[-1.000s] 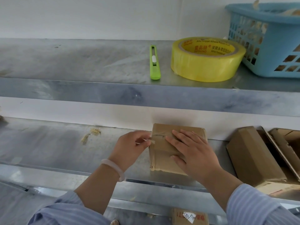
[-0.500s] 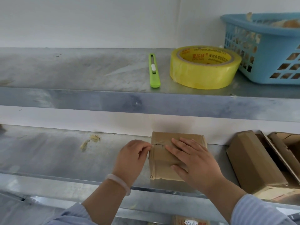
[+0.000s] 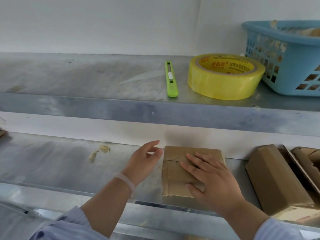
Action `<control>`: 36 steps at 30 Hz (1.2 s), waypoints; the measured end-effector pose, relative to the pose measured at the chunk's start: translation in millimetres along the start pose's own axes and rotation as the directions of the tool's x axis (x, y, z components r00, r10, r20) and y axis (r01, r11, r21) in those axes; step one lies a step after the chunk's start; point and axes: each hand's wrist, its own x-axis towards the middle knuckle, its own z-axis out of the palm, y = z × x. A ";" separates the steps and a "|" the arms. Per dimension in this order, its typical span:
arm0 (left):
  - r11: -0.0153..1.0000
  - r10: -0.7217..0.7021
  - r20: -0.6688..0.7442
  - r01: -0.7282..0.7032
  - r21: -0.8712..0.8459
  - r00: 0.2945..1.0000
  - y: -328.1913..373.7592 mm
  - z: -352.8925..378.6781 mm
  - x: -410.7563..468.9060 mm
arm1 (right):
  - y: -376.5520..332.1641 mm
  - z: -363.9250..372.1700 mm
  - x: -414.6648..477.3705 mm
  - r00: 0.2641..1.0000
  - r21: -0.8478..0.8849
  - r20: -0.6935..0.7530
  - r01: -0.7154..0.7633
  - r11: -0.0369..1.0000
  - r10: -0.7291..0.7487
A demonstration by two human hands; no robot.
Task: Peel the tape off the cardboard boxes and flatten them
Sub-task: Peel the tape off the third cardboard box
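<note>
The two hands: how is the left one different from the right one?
The left hand is raised beside the taped box, gripping nothing; the right hand lies flat on its top. The left wrist wears a pale bracelet; the right wrist is bare. Both hands have open fingers.

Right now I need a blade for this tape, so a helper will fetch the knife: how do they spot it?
Look at the upper metal shelf. The knife lies flat near its front edge, just left of the yellow tape roll. It is the only long, thin, lime-green thing there.
</note>
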 end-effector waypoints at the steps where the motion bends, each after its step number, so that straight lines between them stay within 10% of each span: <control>1: 1.000 -0.021 0.040 0.021 0.015 0.999 2.1 3.2 5.4 | -0.4 0.8 -0.8 1.000 0.008 -0.015 0.008 1.000 -0.008; 9: 0.988 -0.033 0.002 0.032 0.153 0.999 13.3 7.1 35.8 | 0.0 2.5 -9.6 0.998 0.036 -0.038 0.051 0.998 -0.050; 19: 0.984 -0.093 0.315 0.039 0.173 0.945 23.9 3.3 48.5 | 1.3 3.6 -9.4 0.994 0.052 -0.080 0.079 0.995 -0.075; 27: 1.000 -0.014 0.220 0.013 0.007 0.975 6.2 0.4 45.7 | 0.6 0.6 -9.8 0.990 0.103 -0.099 0.112 0.988 -0.102; 36: 0.949 -0.233 0.344 0.289 -0.121 0.910 -5.3 -11.7 42.6 | 4.4 -6.9 -4.8 0.988 0.251 -0.083 0.148 0.957 -0.130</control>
